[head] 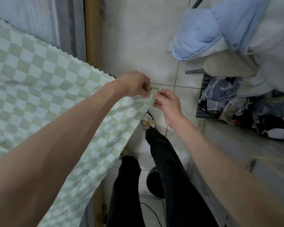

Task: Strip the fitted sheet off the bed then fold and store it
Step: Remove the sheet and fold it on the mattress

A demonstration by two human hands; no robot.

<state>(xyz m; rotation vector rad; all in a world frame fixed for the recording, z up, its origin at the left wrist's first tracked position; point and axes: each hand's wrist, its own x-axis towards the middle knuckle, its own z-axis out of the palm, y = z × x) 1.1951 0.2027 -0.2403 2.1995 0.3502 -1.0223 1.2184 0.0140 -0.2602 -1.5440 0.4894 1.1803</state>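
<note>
The green-and-white checked sheet spreads from the bed on the left and tapers to a corner held up over the tiled floor. My left hand pinches that corner from above. My right hand grips the same corner from the right, fingertips touching the cloth. The two hands almost meet. The sheet's zigzag hem runs down from the corner toward my legs. My left forearm covers part of the sheet.
A bare pale blue mattress and a wooden bed frame lie at top left. A blue pillow and bedding are piled at top right, a patterned quilt below them. A power strip and cables lie by my feet.
</note>
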